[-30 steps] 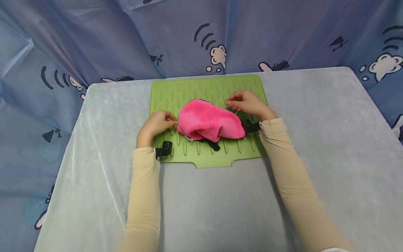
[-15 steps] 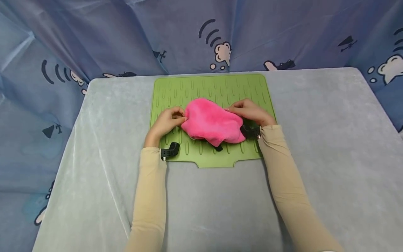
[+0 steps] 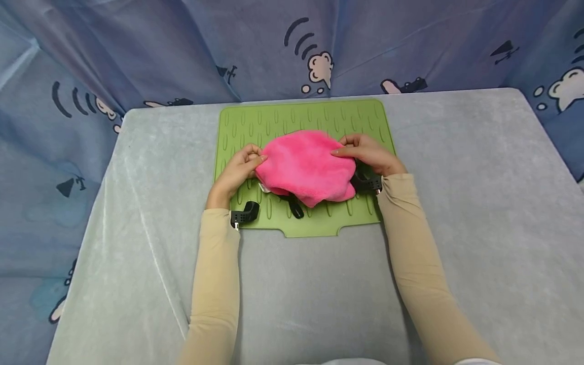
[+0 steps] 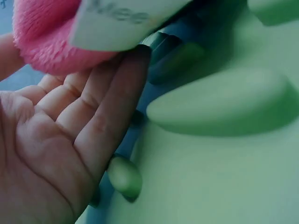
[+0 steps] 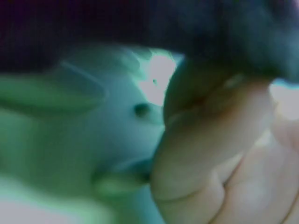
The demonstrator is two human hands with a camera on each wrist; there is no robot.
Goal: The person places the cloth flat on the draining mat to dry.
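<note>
A pink plush fabric piece [image 3: 305, 167], its kind unclear, is spread over the green ridged mat [image 3: 319, 225]. My left hand [image 3: 234, 172] pinches its left edge; in the left wrist view the fingers lie under the pink pile [image 4: 60, 53], beside a white label [image 4: 117, 28] with partly legible print. At its upper right, my right hand [image 3: 371, 154] grips the edge with the thumb on top and the other fingers underneath. Below the front edge a black strap-like part [image 3: 295, 208] pokes out. Dark blurred material [image 5: 131, 28] fills the top of the right wrist view.
The mat lies on a table with a pale grey cloth [image 3: 310, 289]. Behind and at the left hangs a blue patterned curtain [image 3: 264, 50]. Each wrist wears a black camera mount, such as the left one [image 3: 245, 214].
Both hands have come to the pink fabric's edges and taken hold. It is now spread wider and flatter, and the right hand's thumb has come over its top.
</note>
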